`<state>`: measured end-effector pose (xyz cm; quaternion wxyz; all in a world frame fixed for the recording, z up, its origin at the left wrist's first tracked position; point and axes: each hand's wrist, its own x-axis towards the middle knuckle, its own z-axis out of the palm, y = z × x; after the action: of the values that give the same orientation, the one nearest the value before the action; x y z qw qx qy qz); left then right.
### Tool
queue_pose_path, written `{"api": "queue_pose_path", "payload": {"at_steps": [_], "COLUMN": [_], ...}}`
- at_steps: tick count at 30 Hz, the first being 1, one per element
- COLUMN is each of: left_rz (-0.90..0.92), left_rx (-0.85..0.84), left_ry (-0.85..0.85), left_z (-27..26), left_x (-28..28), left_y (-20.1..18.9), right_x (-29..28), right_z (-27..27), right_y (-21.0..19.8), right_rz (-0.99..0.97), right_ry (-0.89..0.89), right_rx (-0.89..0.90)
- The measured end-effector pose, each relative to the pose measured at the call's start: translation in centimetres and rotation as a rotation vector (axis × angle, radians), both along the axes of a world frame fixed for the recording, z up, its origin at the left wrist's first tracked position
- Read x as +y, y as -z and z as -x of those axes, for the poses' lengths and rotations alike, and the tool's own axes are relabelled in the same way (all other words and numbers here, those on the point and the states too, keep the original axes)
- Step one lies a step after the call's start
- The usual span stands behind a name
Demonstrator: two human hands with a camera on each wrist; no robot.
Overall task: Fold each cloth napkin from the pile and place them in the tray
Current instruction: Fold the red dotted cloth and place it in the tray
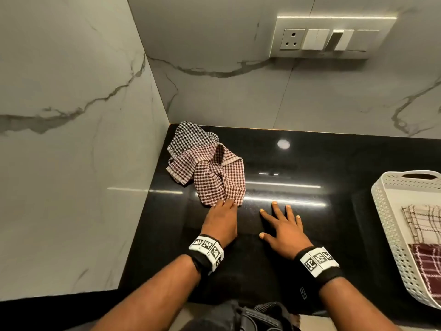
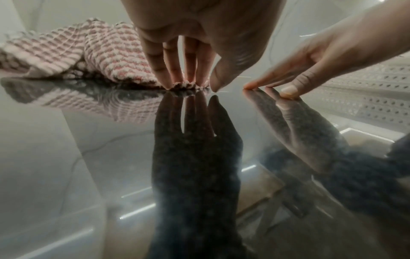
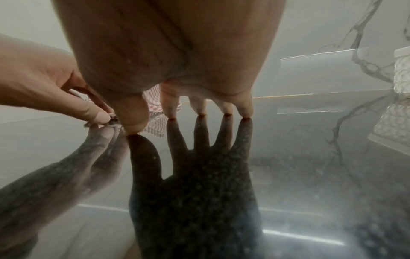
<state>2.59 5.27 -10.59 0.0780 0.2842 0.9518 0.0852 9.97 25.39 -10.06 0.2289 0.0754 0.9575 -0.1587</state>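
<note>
A crumpled pile of checked napkins lies in the counter's back left corner, a red-and-white one (image 1: 219, 180) in front of a black-and-white one (image 1: 191, 139). My left hand (image 1: 228, 204) pinches the near corner of the red-and-white napkin (image 2: 115, 57) against the counter, fingers on its hem and thumb beside it. Just to the right, my right hand (image 1: 279, 213) rests spread on the bare black counter, its fingertips (image 3: 200, 112) touching the surface and holding nothing. The white perforated tray (image 1: 381, 211) stands at the right edge with a folded cream plaid napkin (image 1: 424, 223) and a maroon one (image 1: 427, 266) inside.
Marble walls close off the left side and the back of the glossy black counter (image 1: 310, 163). A socket and switch panel (image 1: 331, 37) is on the back wall. Bare counter lies between my hands and the tray.
</note>
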Motion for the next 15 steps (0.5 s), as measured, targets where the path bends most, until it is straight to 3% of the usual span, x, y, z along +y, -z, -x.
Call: {"api": "queue_pose_path", "payload": {"at_steps": [4,11,12,15], "left_rz": [-0.027,-0.149,-0.195,-0.338], "left_rx": [-0.008,-0.184,-0.163,0.145], "left_ry": [0.149,0.163,0.148,0.101], "left_z": [-0.9,-2.5,-1.9,1.5], "left_x": [-0.3,0.5,0.8,1.0], "left_y": [-0.3,-0.6,-1.3,-3.0], "right_x": [-0.3,-0.5,-0.5,-0.7], "right_z": [0.2,0.1,0.3,0.9], "right_y": [-0.2,-0.4,-0.6,-1.3], "right_rz": [0.009,0.028,0.039,0.056], "right_ry": [0.037,0.071,0.08,0.097], "right_rx": [0.005,0.035,0.03,0.022]}}
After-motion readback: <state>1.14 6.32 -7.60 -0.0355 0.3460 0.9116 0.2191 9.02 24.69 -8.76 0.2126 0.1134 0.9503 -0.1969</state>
